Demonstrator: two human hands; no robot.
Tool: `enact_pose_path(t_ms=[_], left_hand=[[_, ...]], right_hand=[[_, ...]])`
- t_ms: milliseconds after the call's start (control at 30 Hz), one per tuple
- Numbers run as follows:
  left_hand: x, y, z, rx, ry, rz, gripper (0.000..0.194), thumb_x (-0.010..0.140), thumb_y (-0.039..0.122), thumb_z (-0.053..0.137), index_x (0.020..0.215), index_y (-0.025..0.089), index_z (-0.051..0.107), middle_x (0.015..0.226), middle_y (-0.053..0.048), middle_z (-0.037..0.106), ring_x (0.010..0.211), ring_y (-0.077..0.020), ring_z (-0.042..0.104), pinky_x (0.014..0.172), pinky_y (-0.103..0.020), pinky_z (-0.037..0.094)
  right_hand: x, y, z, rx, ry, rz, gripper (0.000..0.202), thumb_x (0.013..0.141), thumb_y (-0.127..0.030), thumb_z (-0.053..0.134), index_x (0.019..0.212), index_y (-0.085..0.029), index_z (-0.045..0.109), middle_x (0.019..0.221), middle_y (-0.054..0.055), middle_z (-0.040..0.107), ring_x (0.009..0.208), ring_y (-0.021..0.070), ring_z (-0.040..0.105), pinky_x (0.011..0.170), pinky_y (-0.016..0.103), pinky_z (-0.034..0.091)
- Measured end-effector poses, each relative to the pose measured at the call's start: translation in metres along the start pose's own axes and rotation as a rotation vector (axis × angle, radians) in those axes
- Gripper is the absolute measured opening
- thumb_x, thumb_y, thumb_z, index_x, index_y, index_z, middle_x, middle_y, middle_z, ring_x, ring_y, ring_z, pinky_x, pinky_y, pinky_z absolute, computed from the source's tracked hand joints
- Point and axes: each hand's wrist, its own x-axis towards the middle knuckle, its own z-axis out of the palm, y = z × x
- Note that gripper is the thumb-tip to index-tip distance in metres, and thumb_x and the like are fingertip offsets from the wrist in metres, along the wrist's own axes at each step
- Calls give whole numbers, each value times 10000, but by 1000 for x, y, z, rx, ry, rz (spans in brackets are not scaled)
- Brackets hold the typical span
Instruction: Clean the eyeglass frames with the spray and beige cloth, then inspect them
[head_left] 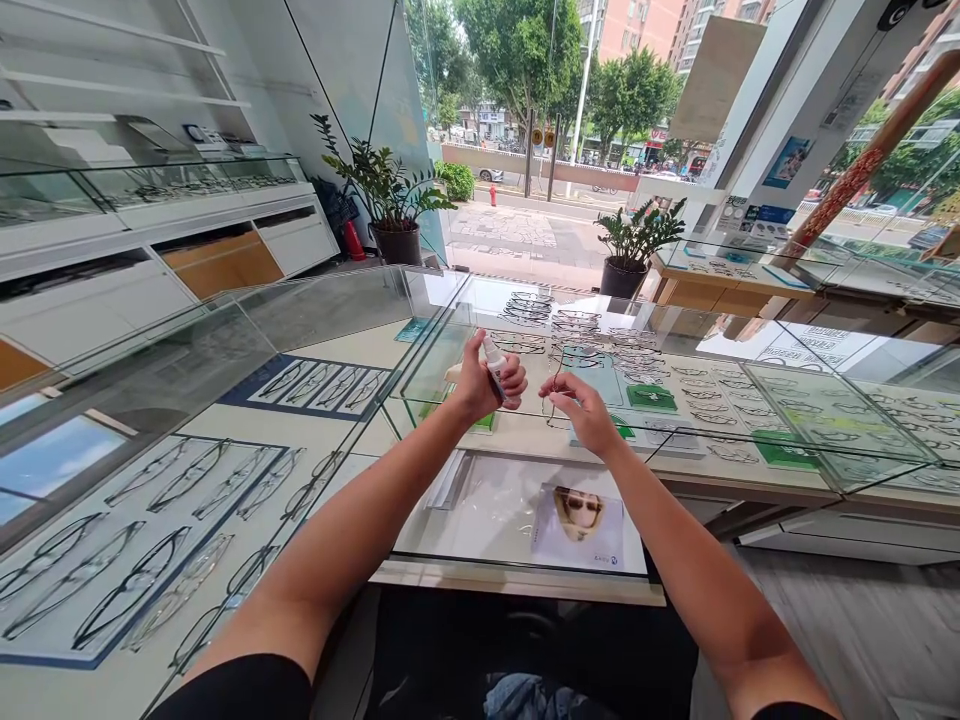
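Observation:
My left hand [474, 388] is wrapped round a small white spray bottle [493, 356], its nozzle end up between thumb and fingers. A short gap to the right, my right hand [589, 412] pinches a thin-framed pair of eyeglasses [553, 392] between thumb and fingers. The frame hangs on the side facing the bottle, and its lenses are hard to make out against the display behind. Both hands are raised above the glass counter. Below them, a printed picture of a face in sunglasses [579, 520] lies in the counter.
Rows of eyeglasses [577, 322] fill the glass case ahead. More frames lie on trays [311, 385] under glass at my left. Green boxes [651, 397] sit among the display. Potted plants [397, 243] stand by the window. The wooden counter edge [517, 582] is close before me.

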Motion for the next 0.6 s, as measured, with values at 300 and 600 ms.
enact_pose_path(t_ms=[300,600], left_hand=[[11,-30,10,561,280,167,623,854,808,554,728,200,599,738,-41,589,705,-176,548,662,-308,463],[7,-30,13,634,352,214,548,899,723,500,703,212,539,724,-23,534,677,-165,499,645,-312,432]], right_hand=[[0,-2,2,153,-92,52,224,963,-449,685,1042,-257,770,1100,60,799,1104,275,712,1033,440,526],[-2,-5,3,154,-158,58,221,975,-425,677,1078,-256,776,1120,62,803,1148,273,716,1062,438,523]])
